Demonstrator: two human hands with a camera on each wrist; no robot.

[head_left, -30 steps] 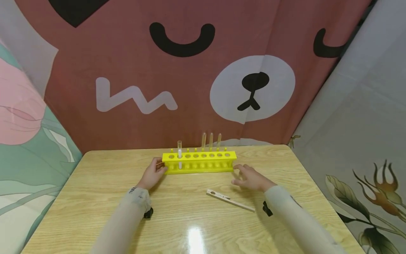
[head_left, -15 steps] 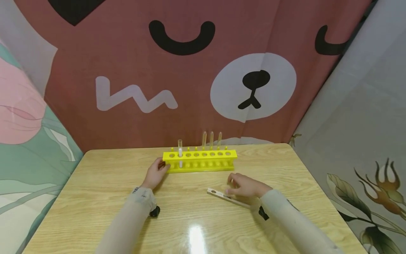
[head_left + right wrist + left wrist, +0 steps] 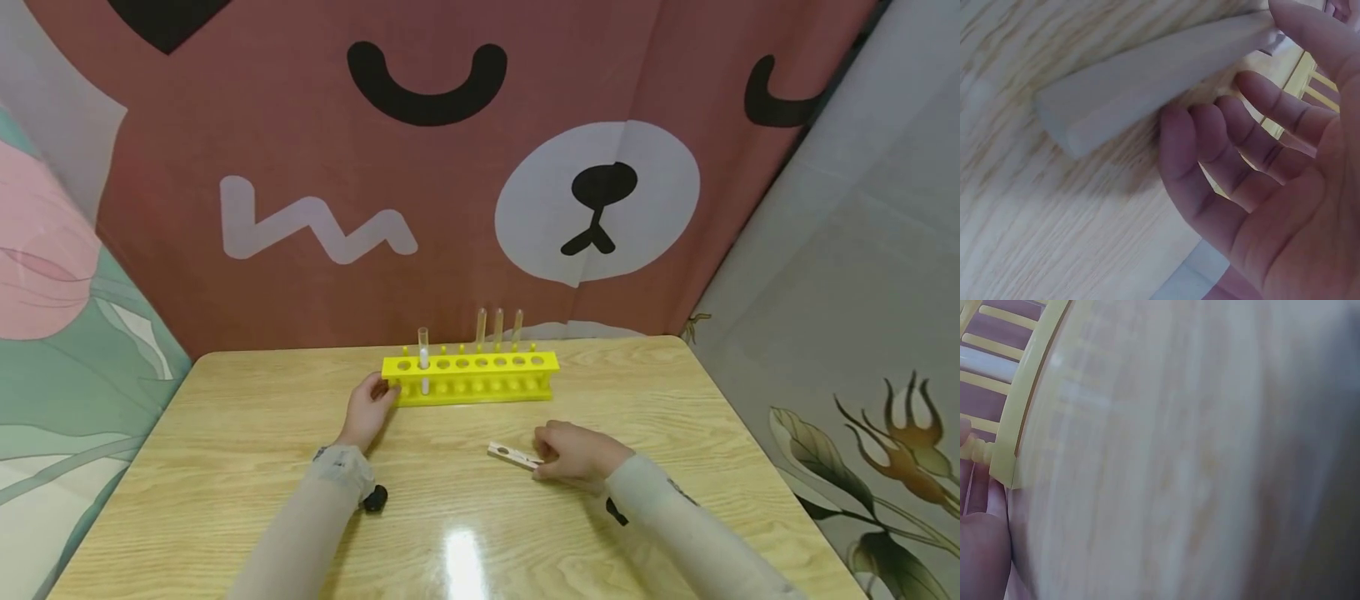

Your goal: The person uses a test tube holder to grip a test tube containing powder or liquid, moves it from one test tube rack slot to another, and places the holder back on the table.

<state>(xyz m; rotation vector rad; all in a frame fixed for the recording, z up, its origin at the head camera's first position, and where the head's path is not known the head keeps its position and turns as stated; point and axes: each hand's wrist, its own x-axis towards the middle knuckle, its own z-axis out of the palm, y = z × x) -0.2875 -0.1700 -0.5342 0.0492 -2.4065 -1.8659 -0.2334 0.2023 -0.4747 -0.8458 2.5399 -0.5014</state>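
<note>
My left hand grips the left end of a yellow test tube rack, thumb at its front. In the left wrist view the fingers lie around the rack's end post. One upright test tube with white contents stands in a hole near the rack's left end. My right hand pinches a wooden test tube holder lying on the table, covering its middle and right part. The right wrist view shows the thumb against the holder, the other fingers curled beside it.
Three clear test tubes stand upside down on the rack's back pegs, towards the right. The wooden table ends at a curtain with a bear print behind the rack. Patterned curtains hang on both sides.
My right hand has left the rack's right end, moved nearer over the wooden test tube holder and closed its fingers on it. My left hand stays at the rack.
</note>
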